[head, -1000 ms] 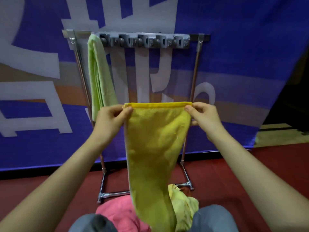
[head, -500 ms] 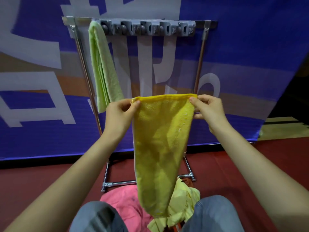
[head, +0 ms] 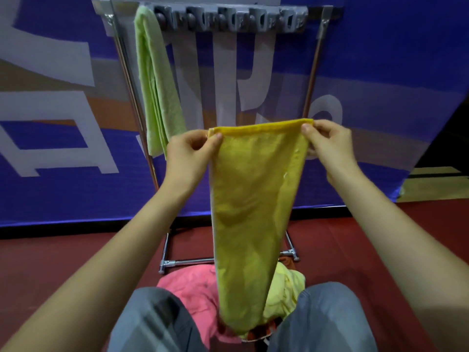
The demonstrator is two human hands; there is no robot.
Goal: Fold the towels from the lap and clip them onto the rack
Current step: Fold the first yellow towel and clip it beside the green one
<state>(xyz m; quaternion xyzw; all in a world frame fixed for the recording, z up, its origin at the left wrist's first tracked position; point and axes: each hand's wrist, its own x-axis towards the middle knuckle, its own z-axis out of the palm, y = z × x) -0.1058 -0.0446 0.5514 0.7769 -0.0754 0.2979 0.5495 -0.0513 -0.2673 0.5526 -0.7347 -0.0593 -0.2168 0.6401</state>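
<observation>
A folded yellow towel (head: 253,199) hangs lengthwise in front of me, held up by its top edge. My left hand (head: 187,156) pinches its top left corner and my right hand (head: 330,146) pinches its top right corner. Behind it stands the metal rack (head: 314,67) with a grey row of clips (head: 228,20) along its top bar. A light green towel (head: 157,85) hangs clipped at the left end of that row. On my lap lie a pink towel (head: 193,285) and a pale yellow towel (head: 289,288), partly hidden by the hanging one.
A blue banner with white and orange shapes (head: 50,123) covers the wall behind the rack. The rack's foot bar (head: 187,262) rests on the dark red floor (head: 63,255). My knees in grey trousers (head: 152,323) sit at the bottom of the view.
Both hands with the yellow towel have shifted a little right and closer together. The view has tipped down, so the rack's clip row now sits at the top edge.
</observation>
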